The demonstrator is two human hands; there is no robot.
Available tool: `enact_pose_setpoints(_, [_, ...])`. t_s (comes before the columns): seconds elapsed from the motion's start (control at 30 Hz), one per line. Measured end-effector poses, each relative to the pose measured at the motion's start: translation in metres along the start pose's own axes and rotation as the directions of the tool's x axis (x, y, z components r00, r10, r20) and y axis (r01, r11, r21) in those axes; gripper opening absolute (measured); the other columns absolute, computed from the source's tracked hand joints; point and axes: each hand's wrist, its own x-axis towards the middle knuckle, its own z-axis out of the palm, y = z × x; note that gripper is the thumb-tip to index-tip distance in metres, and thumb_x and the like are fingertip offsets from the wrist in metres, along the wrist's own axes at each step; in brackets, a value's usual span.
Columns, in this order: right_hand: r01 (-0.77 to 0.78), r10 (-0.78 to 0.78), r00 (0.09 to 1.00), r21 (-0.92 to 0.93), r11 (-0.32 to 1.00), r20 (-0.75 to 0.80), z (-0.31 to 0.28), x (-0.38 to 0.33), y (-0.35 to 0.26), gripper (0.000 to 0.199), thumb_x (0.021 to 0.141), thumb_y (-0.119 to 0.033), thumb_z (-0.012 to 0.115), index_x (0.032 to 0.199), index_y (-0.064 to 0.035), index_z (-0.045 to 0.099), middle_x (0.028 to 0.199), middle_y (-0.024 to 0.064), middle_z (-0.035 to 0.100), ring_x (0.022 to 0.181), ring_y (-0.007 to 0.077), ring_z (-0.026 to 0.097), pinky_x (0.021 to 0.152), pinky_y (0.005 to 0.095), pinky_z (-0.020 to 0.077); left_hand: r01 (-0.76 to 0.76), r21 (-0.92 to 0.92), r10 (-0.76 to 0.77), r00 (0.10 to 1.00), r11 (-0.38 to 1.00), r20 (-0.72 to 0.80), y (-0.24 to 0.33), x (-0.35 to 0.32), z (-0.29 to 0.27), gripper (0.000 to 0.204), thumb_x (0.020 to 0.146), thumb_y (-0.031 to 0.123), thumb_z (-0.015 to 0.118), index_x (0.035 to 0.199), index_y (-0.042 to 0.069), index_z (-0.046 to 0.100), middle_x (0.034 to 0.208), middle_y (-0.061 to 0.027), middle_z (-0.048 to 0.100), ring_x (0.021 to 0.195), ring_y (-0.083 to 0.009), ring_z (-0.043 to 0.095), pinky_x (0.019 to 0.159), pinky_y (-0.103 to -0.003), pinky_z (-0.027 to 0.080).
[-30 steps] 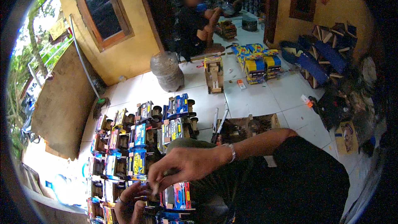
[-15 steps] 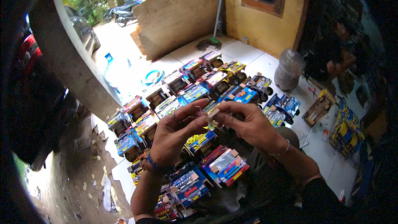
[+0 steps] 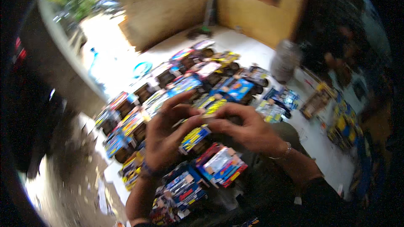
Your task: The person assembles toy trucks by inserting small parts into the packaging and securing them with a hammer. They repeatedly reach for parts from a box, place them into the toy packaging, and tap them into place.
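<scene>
Holding both hands up over the toy trucks, near one another. Pinching a small pale piece, too blurred to name, at the fingertips of the right hand. Bending thumb and fingers of the left hand into a loose ring just beside that piece; impossible to tell whether gripping anything. Set out below in slanting rows on the white tiled floor, from its left edge toward its far corner. Bordered at the far edge by a yellow wall; flanked farther right by a grey container and blue-and-yellow trucks.
</scene>
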Motion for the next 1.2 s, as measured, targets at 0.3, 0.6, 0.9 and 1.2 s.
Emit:
enact_pose_setpoints(0.3, [0.239, -0.236, 0.971, 0.083, 0.968, -0.039, -0.003, -0.006, 0.022, 0.024, 0.092, -0.021, 0.065, 0.108, -0.0021, 0.062, 0.096, 0.0055, 0.066, 0.094, 0.0091, 0.060, 0.084, 0.0281, 0.0479, -0.135, 0.260, 0.160, 0.984, 0.956, -0.080, -0.020, 0.000, 0.020, 0.018, 0.098, 0.015, 0.053, 0.107, 0.000, 0.056, 0.103, -0.0101, 0.061, 0.093, -0.0163, 0.061, 0.083, -0.029, 0.051])
enact_pose_setpoints(0.6, [0.432, -0.427, 0.901, 0.246, 0.868, -0.078, -0.005, -0.010, 0.020, 0.022, 0.093, -0.015, 0.063, 0.113, -0.0057, 0.062, 0.097, 0.0036, 0.066, 0.092, 0.0093, 0.060, 0.081, 0.0263, 0.0483, 0.015, 0.278, -0.003, 0.999, 0.960, -0.045, -0.011, -0.022, -0.001, 0.027, 0.100, 0.022, 0.052, 0.116, 0.000, 0.054, 0.102, -0.0075, 0.058, 0.088, -0.0137, 0.058, 0.071, -0.027, 0.052])
enact_pose_setpoints(0.9, [0.556, -0.556, 0.814, -0.056, 0.830, -0.166, 0.000, -0.015, 0.020, 0.013, 0.092, -0.013, 0.062, 0.098, -0.0011, 0.060, 0.090, 0.0105, 0.060, 0.085, 0.0230, 0.063, 0.072, 0.0324, 0.0486, 0.272, -0.016, -0.271, 0.962, 0.962, 0.040, -0.006, -0.019, 0.017, 0.019, 0.101, 0.023, 0.049, 0.098, 0.005, 0.052, 0.074, -0.0019, 0.054, 0.056, -0.0067, 0.048, 0.049, -0.021, 0.039])
enact_pose_setpoints(1.2, [0.536, -0.557, 0.794, -0.151, 0.830, -0.244, 0.005, -0.013, 0.027, 0.017, 0.094, -0.017, 0.059, 0.092, -0.0005, 0.059, 0.085, 0.0117, 0.057, 0.079, 0.0262, 0.062, 0.068, 0.0351, 0.0474, 0.139, 0.104, -0.132, 0.989, 0.985, -0.067, -0.016, -0.018, 0.029, 0.024, 0.100, 0.026, 0.051, 0.100, 0.002, 0.056, 0.069, -0.0020, 0.053, 0.050, -0.0065, 0.045, 0.044, -0.021, 0.035])
